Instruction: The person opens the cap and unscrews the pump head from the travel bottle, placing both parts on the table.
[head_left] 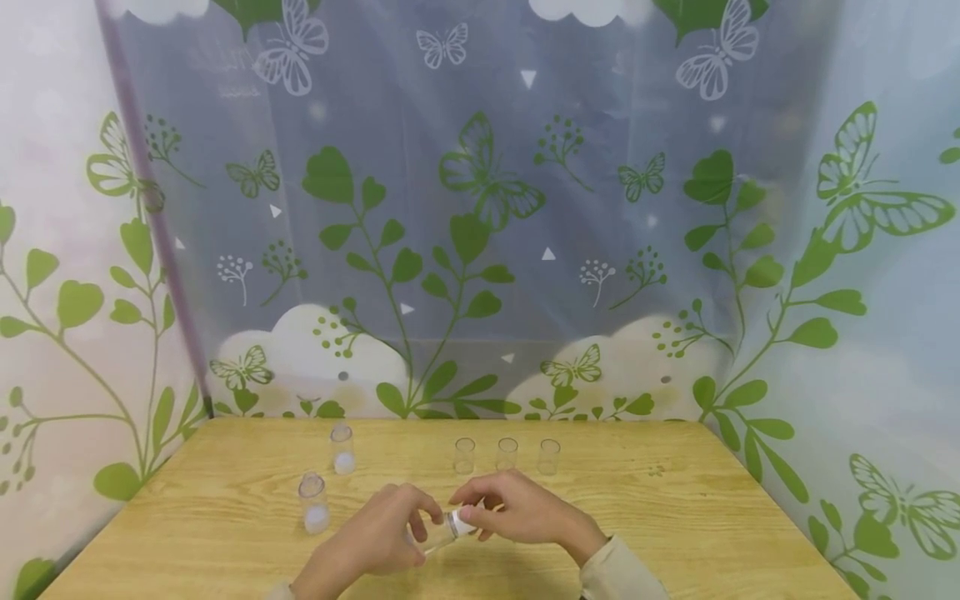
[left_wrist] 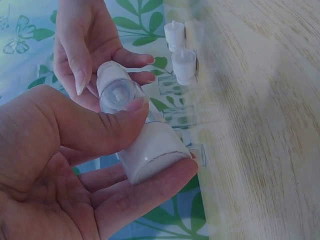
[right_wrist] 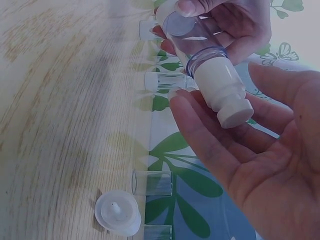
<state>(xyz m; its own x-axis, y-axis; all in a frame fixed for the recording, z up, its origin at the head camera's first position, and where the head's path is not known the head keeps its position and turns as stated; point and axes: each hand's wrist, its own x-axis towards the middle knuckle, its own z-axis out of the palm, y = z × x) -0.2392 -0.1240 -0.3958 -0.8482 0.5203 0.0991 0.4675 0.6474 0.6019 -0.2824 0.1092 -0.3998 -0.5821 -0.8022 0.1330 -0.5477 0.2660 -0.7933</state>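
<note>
My left hand [head_left: 390, 529] grips a clear bottle [right_wrist: 202, 40] around its white base [left_wrist: 152, 152], thumb on one side and fingers on the other. A white stepped top [right_wrist: 220, 82] sits on the bottle's other end. My right hand [head_left: 517, 508] is around that top with fingers spread. Its fingers [right_wrist: 210, 130] lie below the top, and the thumb stands apart in the right wrist view. Whether they touch it, I cannot tell. Two similar clear bottles with white bottoms, one nearer [head_left: 313, 504] and one farther [head_left: 342, 450], stand to the left.
Behind the hands, three clear cylindrical cups [head_left: 507, 457] form a row on the wooden table [head_left: 675, 533]. White nozzle pieces [left_wrist: 184, 67] show on the tabletop in the left wrist view, one [right_wrist: 117, 212] in the right. A patterned curtain [head_left: 480, 292] closes off the back.
</note>
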